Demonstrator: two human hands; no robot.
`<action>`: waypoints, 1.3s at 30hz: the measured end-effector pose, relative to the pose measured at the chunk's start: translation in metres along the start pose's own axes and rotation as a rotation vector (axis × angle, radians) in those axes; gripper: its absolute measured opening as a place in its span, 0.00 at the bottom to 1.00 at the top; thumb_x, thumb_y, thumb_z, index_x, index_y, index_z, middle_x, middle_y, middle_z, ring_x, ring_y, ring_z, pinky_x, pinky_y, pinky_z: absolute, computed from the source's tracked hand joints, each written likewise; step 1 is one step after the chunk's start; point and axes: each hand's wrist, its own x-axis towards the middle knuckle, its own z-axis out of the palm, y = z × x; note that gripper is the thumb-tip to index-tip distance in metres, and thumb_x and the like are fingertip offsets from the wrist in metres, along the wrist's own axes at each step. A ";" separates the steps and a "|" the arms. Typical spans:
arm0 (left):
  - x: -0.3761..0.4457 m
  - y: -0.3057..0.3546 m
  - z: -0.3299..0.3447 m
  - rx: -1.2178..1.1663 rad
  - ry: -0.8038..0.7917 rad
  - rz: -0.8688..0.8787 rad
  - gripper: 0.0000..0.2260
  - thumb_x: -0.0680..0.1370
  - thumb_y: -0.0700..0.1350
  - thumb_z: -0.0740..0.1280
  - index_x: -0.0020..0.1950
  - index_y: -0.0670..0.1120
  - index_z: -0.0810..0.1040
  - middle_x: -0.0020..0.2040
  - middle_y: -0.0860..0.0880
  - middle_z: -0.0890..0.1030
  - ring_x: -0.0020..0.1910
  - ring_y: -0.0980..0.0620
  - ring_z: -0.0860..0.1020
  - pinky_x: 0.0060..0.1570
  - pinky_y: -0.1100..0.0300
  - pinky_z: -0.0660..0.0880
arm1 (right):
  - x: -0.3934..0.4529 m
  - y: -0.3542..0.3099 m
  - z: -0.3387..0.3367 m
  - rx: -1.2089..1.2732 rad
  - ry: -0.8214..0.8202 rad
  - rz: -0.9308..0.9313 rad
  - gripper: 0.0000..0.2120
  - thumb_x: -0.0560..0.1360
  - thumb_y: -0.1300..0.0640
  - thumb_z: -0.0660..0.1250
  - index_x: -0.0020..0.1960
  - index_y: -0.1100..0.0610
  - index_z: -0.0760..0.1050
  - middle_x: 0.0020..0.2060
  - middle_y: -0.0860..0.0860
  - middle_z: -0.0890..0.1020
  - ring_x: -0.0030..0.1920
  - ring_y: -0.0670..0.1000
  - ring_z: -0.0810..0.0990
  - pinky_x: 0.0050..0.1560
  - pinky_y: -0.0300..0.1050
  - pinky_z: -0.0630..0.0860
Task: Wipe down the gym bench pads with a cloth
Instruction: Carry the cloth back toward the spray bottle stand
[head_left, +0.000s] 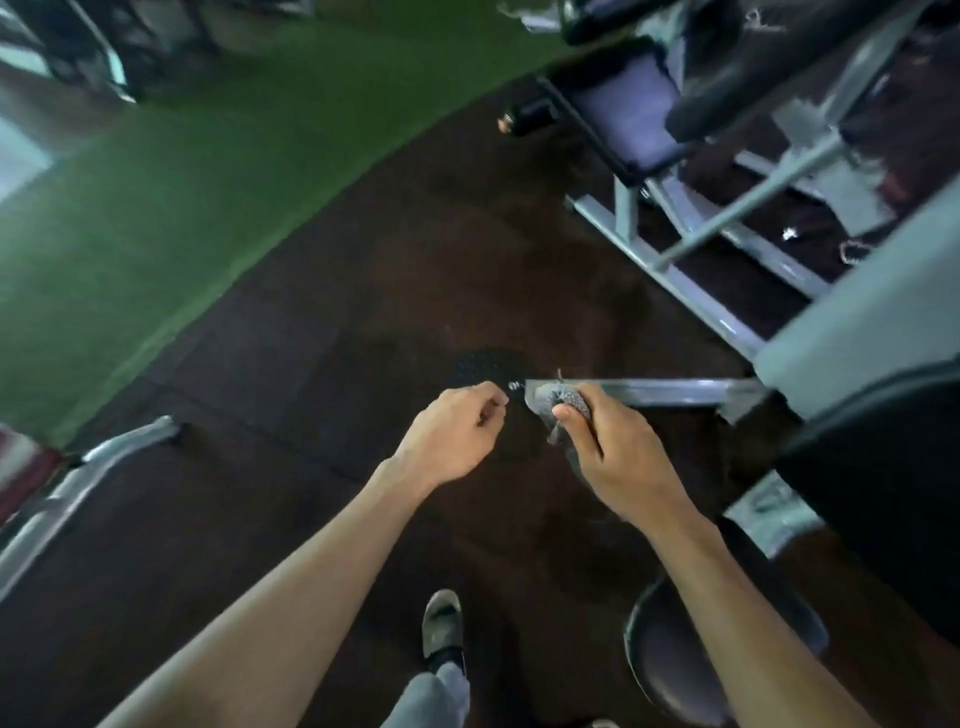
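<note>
A crumpled grey cloth (563, 402) is gripped in my right hand (605, 447), held over the dark rubber floor in the middle of the view. My left hand (454, 434) hovers just left of it, fingers loosely curled and holding nothing. A bluish-purple bench pad (623, 117) sits at the upper right on a grey metal frame (696, 291). A dark round pad (670, 654) lies below my right forearm, partly hidden by it. A black pad (883, 467) fills the right edge.
Green turf (156, 208) covers the floor at the left. A grey metal bar (660, 389) runs along the floor behind my right hand. A curved grey machine leg (78, 488) is at the left edge. My shoe (441, 631) stands at the bottom centre.
</note>
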 end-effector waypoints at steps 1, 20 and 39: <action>0.000 -0.011 -0.025 -0.013 0.014 -0.016 0.10 0.83 0.48 0.62 0.63 0.52 0.79 0.39 0.59 0.79 0.39 0.58 0.79 0.47 0.54 0.79 | 0.019 -0.021 0.002 0.006 -0.007 -0.023 0.17 0.81 0.38 0.51 0.52 0.49 0.71 0.38 0.41 0.78 0.42 0.42 0.78 0.39 0.41 0.69; 0.273 -0.158 -0.367 0.025 0.184 -0.035 0.07 0.80 0.51 0.63 0.55 0.57 0.80 0.46 0.57 0.82 0.47 0.53 0.80 0.52 0.49 0.80 | 0.467 -0.199 0.065 -0.150 -0.089 -0.249 0.16 0.83 0.39 0.52 0.48 0.49 0.69 0.36 0.47 0.78 0.36 0.48 0.78 0.38 0.56 0.77; 0.807 -0.306 -0.658 0.015 0.186 0.007 0.12 0.76 0.57 0.61 0.51 0.56 0.81 0.49 0.55 0.83 0.47 0.50 0.83 0.53 0.48 0.82 | 1.078 -0.219 0.102 -0.203 0.032 -0.216 0.18 0.84 0.38 0.50 0.49 0.50 0.69 0.34 0.46 0.77 0.36 0.49 0.77 0.37 0.52 0.73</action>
